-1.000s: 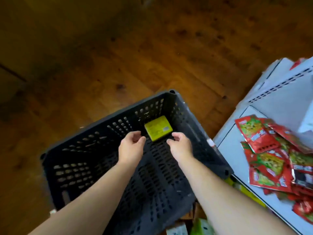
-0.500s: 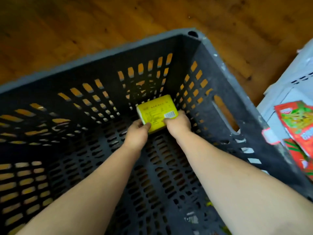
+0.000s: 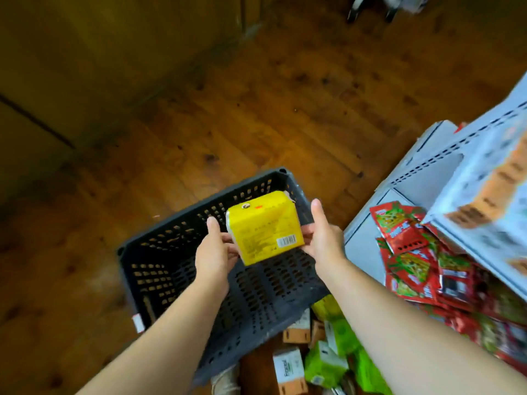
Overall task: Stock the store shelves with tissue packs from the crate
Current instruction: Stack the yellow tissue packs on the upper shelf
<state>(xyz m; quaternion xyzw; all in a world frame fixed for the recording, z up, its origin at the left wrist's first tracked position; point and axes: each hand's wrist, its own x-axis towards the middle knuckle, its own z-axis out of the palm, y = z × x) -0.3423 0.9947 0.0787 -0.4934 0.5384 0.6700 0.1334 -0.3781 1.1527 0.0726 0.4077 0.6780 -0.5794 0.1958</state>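
A yellow tissue pack (image 3: 263, 226) with a barcode label is held up over the dark slotted crate (image 3: 159, 269), which stands on the wooden floor. My left hand (image 3: 215, 250) grips the pack's left side, thumb pointing up. On the other side my right hand (image 3: 322, 233) holds its right edge, thumb also raised. No other pack shows inside the crate. The grey shelf (image 3: 359, 240) lies to the right.
Red snack sachets (image 3: 413, 252) lie piled on the grey shelf at the right, under a blurred upper shelf (image 3: 484, 178). Green and white boxed goods (image 3: 322, 363) sit on the floor by the crate's near corner. Open wooden floor (image 3: 256, 109) stretches beyond the crate.
Both hands reached down into the crate, took hold of the yellow pack at its far corner, and have lifted it out above the crate.
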